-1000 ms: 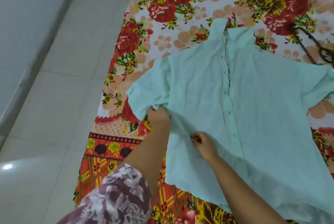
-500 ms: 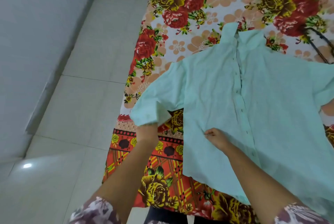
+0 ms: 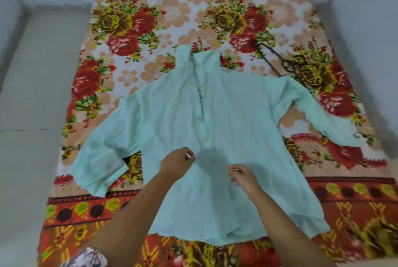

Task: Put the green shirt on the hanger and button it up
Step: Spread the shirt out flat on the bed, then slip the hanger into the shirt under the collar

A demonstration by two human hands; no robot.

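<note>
Pale green cloth takes up most of the bed: the green shirt lies front-up and spread flat on a bedcover printed with big red and yellow roses. Its collar points away from the person and the hem lies nearest them. A row of small buttons runs down the middle, where the two front edges meet. One sleeve stretches toward the person's left, its cuff near the bed's edge, and the other sleeve reaches out to the right.

The dark hanger lies on the bedcover just beyond the shirt's right shoulder, outside the shirt, with one end running up to the cloth.

Both hands are over the lower front of the shirt, either side of the button line. The left hand has its fingers curled in, with the thumb close to the forefinger. The right hand is curled much the same. Whether either one has any cloth pinched I cannot tell, as the picture is blurred. A flowered sleeve shows at the left arm. Pale floor tiles run alongside the bed.
</note>
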